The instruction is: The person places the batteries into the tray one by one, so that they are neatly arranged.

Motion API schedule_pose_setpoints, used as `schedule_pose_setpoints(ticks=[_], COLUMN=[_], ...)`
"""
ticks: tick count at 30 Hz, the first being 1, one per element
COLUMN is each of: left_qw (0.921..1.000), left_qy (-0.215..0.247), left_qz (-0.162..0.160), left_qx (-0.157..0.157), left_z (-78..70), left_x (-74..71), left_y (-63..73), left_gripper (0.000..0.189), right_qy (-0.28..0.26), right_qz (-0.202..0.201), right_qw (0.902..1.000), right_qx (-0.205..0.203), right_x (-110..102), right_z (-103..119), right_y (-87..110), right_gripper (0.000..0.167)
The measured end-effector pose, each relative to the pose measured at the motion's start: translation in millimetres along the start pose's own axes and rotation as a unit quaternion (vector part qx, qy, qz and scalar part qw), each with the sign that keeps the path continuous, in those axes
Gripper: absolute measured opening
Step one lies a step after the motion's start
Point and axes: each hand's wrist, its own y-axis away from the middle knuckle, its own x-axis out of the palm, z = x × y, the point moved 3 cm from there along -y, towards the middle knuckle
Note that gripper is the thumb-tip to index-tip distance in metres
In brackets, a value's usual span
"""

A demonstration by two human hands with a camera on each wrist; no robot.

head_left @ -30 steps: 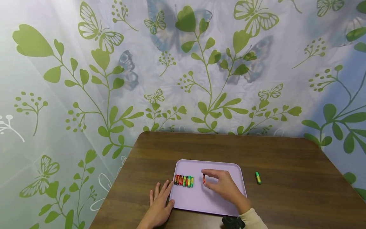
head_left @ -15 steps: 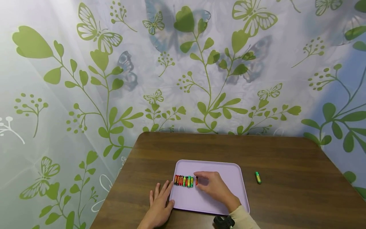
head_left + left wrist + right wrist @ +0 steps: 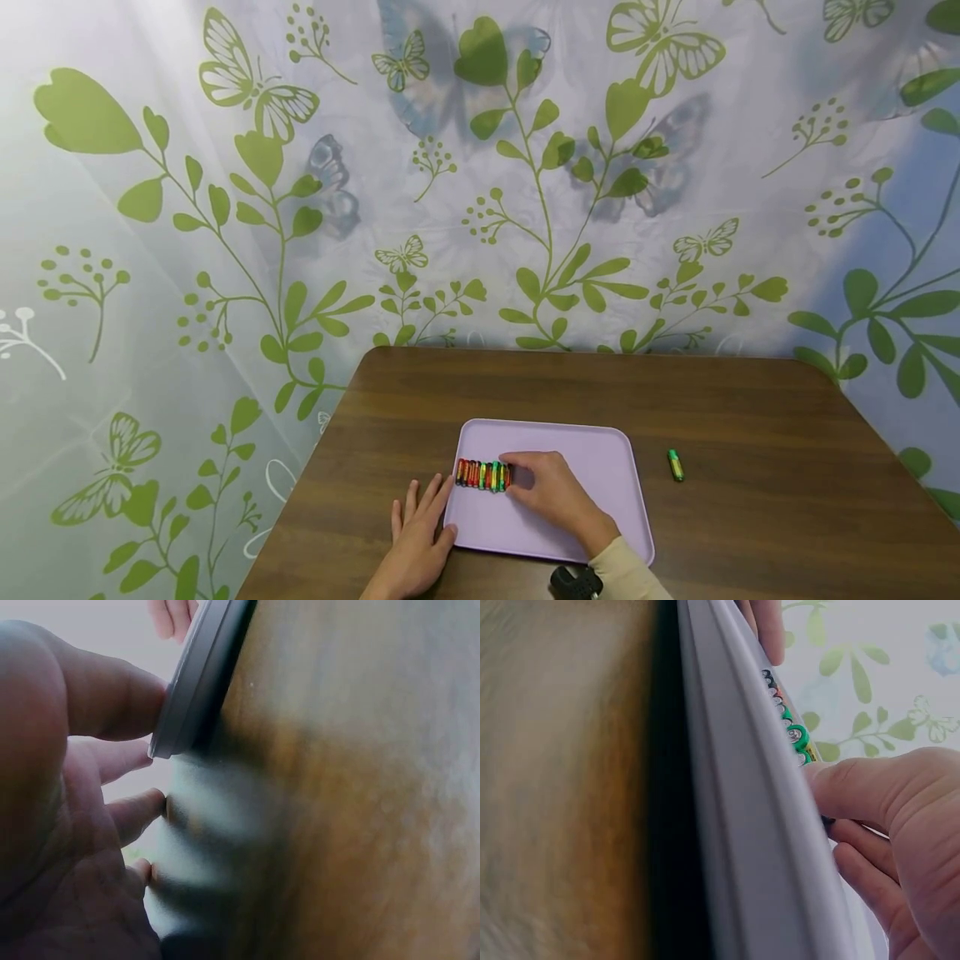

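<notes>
A lilac tray lies on the table with a side-by-side row of batteries, red-and-black and green, at its left. At the row's right end my right hand pinches a red-and-black battery between thumb and finger, right beside the last green one. In the right wrist view, the thumb hides most of it, and the green battery ends show just beyond. My left hand rests with spread fingers at the tray's left edge. Its thumb touches the tray rim in the left wrist view.
One green battery lies on the brown wooden table to the right of the tray. Behind the table hangs a curtain printed with leaves and butterflies. A black strap device sits at the right wrist.
My right hand has moved left across the tray with the red-and-black battery, bringing it up to the right end of the row. The left hand has stayed in place.
</notes>
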Motion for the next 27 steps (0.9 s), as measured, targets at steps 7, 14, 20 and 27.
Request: schedule_pose_setpoints(ticks=[7,14,20,27], left_qw=[1.0000,1.0000,1.0000,1.0000], left_qy=[-0.001,0.003,0.002,0.000], left_qz=[0.004,0.002,0.000,-0.002], left_qx=[-0.005,-0.002,-0.001,0.000], left_z=[0.6,1.3,1.5,2.6], left_x=[0.1,0.2,0.5,1.5], left_y=[0.0,0.1,1.0,1.6], left_gripper=[0.070,0.070,0.070,0.070], right_qy=[0.009,-0.044,-0.060,-0.046], right_qz=[-0.004,0.027,0.042,0.033], right_qw=[0.9999,0.9980,0.9945,0.9963], right_qx=[-0.011,0.036,0.075,0.064], right_x=[-7,-25,-45,-69], right_z=[2,-6,-16,-30], right_y=[1.8,4.6,8.5,16.8], right_gripper=[0.044,0.044,0.048,0.050])
